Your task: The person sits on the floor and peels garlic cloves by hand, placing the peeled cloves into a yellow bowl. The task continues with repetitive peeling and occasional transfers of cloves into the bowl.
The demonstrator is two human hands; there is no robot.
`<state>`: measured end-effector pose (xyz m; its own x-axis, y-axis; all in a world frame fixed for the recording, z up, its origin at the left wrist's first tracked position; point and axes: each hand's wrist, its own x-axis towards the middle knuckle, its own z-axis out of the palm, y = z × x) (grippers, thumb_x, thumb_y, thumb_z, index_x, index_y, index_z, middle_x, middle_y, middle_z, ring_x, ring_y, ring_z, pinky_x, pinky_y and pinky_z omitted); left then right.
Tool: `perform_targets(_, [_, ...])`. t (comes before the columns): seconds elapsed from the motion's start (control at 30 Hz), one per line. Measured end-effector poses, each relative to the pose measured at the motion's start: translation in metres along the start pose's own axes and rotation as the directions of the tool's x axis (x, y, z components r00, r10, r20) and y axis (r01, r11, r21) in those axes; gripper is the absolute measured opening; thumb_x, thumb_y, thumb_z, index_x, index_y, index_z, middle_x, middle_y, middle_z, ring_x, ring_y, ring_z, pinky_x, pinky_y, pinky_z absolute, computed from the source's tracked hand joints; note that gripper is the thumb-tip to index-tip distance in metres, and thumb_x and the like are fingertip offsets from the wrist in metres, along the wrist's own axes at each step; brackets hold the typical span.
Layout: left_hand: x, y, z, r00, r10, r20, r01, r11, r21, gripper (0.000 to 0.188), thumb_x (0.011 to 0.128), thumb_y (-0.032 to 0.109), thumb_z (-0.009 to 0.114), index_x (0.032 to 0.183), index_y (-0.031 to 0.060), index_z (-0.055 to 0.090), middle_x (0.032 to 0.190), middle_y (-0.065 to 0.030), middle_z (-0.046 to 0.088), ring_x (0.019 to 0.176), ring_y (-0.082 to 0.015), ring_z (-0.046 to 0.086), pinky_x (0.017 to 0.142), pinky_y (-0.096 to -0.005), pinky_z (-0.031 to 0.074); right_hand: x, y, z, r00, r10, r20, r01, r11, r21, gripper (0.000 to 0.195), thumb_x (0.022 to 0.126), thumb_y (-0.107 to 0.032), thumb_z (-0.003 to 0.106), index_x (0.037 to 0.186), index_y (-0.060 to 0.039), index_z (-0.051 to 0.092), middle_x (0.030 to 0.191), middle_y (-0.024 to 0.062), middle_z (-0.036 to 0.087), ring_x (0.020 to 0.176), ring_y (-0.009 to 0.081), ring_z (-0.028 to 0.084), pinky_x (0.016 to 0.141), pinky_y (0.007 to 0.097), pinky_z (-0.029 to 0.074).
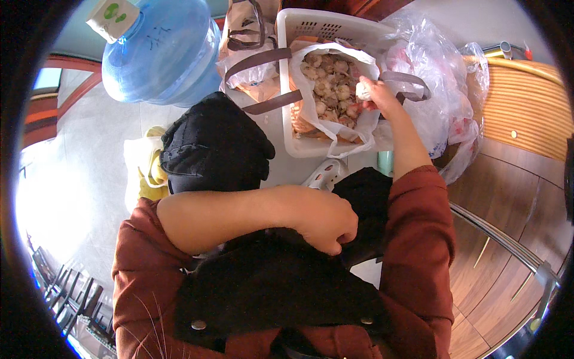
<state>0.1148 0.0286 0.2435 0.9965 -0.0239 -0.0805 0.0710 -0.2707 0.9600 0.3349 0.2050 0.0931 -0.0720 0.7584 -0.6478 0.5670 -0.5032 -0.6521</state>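
My right hand (pixel 379 95) reaches over the right side of an open bag (pixel 305 107) lined with white plastic. Between its thumb and fingers it grips a garlic bulb (pixel 363 91). Many more garlic bulbs (pixel 329 85) lie inside the bag, which has brown handles and stands in a white plastic basket (pixel 287 130). My left hand (pixel 329 224) rests across my lap, over the dark apron (pixel 278 282), away from the basket. Its fingers are curled downward, and whether anything is under them is hidden.
Large blue water bottles (pixel 157 58) stand at the upper left, beside another handled bag (pixel 253 67). Clear plastic bags (pixel 430 80) lie against the basket's right side. A yellow item in a white bag (pixel 152 170) is left of my knee. A metal rail (pixel 497 235) runs at right.
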Motion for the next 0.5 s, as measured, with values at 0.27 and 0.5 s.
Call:
perform_targets(0.27, [-0.003,0.002,0.000,0.998,-0.058,0.025,0.057,0.997,0.049,0.020,0.073,0.019,0.054,0.079,0.0003,0.058,0.076,-0.0189,0.059,0.076,-0.0369,0.057,0.068,-0.0462,0.046,0.043,0.016,0.060,0.884,-0.460,0.077,0.369,0.589,-0.720,0.029,0.074,-0.020,0.057,0.101,-0.0093,0.059,0.092,0.0180,0.061,0.085,0.0329,0.058,0.075,0.0396,0.046])
perform_targets(0.5, [-0.013,-0.010,0.003,0.994,-0.043,-0.103,0.043,0.999,-0.005,0.014,0.070,0.013,0.053,0.077,0.0021,0.058,0.074,-0.0184,0.058,0.075,-0.0365,0.057,0.066,-0.0451,0.047,0.076,0.030,0.099,0.991,-0.131,0.032,0.128,0.837,-0.533,0.067,0.069,-0.029,0.062,0.127,-0.0119,0.033,0.117,0.0163,0.044,0.108,0.0311,0.044,0.090,0.0342,0.037])
